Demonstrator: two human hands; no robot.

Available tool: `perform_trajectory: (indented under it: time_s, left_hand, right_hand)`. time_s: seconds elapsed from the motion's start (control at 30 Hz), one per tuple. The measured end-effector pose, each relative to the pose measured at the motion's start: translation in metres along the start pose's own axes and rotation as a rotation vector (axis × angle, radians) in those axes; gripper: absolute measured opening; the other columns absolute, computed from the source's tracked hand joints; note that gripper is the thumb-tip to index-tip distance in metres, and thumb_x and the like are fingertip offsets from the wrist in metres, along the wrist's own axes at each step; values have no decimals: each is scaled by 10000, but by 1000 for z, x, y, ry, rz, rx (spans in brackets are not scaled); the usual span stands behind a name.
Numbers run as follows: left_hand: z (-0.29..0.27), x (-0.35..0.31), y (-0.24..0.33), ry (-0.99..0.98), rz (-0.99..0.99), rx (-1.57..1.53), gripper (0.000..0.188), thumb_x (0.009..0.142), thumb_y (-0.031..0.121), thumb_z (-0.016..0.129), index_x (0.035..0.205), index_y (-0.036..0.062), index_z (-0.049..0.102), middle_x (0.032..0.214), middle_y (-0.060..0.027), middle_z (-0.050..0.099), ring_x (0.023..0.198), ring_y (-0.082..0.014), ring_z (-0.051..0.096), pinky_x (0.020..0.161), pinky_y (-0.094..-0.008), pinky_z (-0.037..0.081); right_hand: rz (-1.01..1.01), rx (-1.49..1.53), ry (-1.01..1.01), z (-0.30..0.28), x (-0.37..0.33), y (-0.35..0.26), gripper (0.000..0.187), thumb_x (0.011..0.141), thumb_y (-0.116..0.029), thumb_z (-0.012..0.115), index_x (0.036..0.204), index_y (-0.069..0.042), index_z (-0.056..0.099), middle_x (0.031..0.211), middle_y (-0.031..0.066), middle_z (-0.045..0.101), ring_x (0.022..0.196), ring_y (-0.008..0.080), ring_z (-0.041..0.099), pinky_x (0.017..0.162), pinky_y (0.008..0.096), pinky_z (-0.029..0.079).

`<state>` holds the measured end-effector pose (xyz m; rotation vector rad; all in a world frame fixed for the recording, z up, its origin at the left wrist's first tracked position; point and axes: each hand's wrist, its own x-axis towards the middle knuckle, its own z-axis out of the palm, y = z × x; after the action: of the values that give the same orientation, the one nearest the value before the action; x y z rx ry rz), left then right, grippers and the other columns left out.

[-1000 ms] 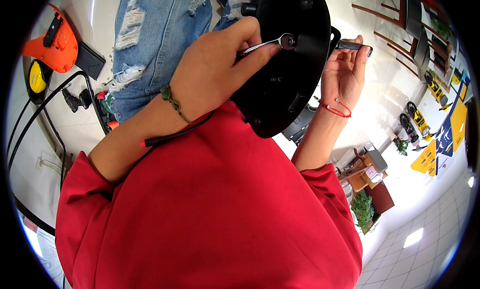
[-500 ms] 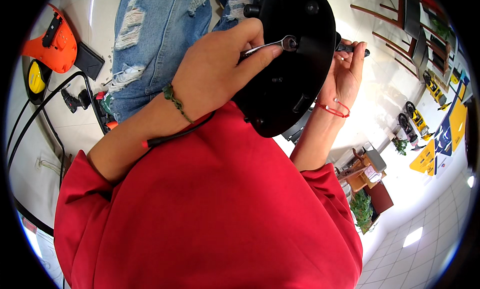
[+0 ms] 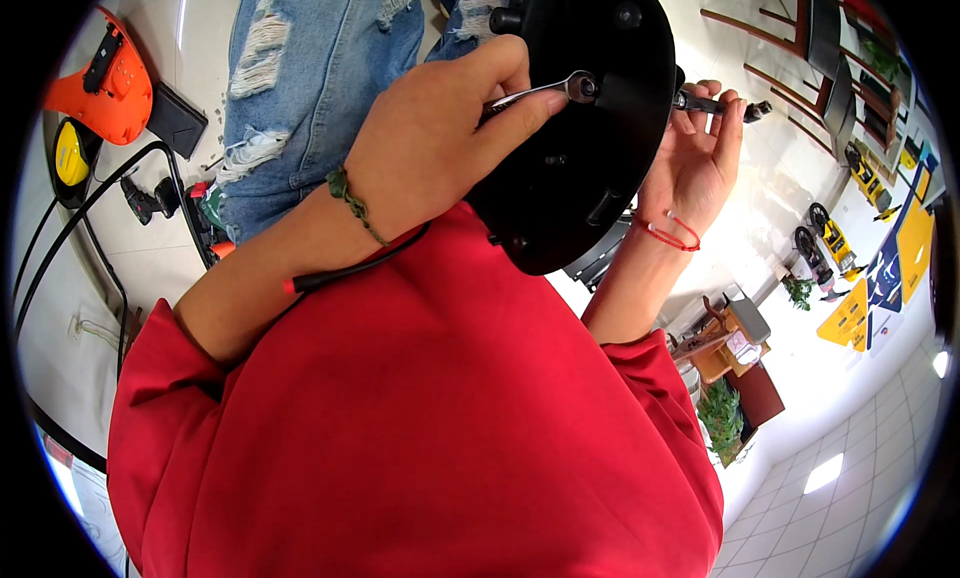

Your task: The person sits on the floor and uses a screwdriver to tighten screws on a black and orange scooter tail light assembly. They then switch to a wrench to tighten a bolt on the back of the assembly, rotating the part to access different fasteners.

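A ring-ended metal wrench [image 3: 545, 91] is pinched between the thumb and fingers of my left hand [image 3: 440, 128]. Its ring sits around a fastener on the inner face of a large, rounded black shell [image 3: 570, 203]. On the shell's far right side, my right hand [image 3: 692, 168] is palm up, fingers curled round a dark rod-shaped tool [image 3: 703, 104]. A jointed, partly shiny end of that tool sticks out past my fingertips; its other end is hidden behind the shell. The shell is tilted above my lap.
On the floor at left lie an orange shell part [image 3: 120, 103], a black box [image 3: 178, 123], a yellow-and-black piece [image 3: 72, 156] and a cordless drill [image 3: 145, 200]. A black cable [image 3: 350, 268] with a red tip crosses under my left forearm. Wooden chairs [image 3: 825, 38] stand at upper right.
My right hand has shifted slightly right, its fingers curling more around the dark tool, and more of the tool's end shows. My left hand and the wrench have stayed put.
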<state>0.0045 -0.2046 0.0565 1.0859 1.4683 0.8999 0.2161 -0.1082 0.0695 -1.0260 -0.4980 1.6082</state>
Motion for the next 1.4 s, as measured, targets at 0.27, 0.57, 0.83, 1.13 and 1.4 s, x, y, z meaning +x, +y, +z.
perform_trajectory:
  time_s: [0.27,0.57,0.83,1.13,1.4]
  left_hand:
    - [-1,-1,-2,9,-6,-24,253,975,220,657,855,29,541,655,-14,501,605,-75,424,556,-254,350]
    - [0,-1,-1,3,5,-40,253,977,208,652,853,23,533,653,-15,499,611,-71,421,559,-256,347]
    - [-2,-2,-2,1,-7,-39,245,978,202,647,857,23,532,664,-18,513,620,-71,430,567,-256,354]
    - [-1,-1,-1,1,0,-25,249,976,201,653,856,20,532,666,-18,504,625,-70,426,571,-255,353]
    - [0,-2,-2,22,11,-45,230,973,179,654,854,25,533,659,-2,477,623,-62,398,562,-251,331]
  right_hand:
    - [43,-44,-11,-12,0,-9,354,975,-70,618,1302,35,530,1142,117,645,1043,204,633,850,280,532]
    - [113,39,-10,-5,-1,2,319,1006,-140,594,1285,11,556,1117,107,642,979,184,615,843,286,533]
    - [85,-40,28,1,-3,3,319,992,-128,620,1275,5,560,1089,107,634,988,156,614,843,237,536]
    - [103,-40,70,0,-4,11,223,990,-154,630,1175,-37,593,1064,90,647,1029,191,615,864,318,530]
    - [108,-109,19,0,-5,1,308,981,-136,630,1253,-5,568,1131,132,648,1088,222,618,880,318,532]
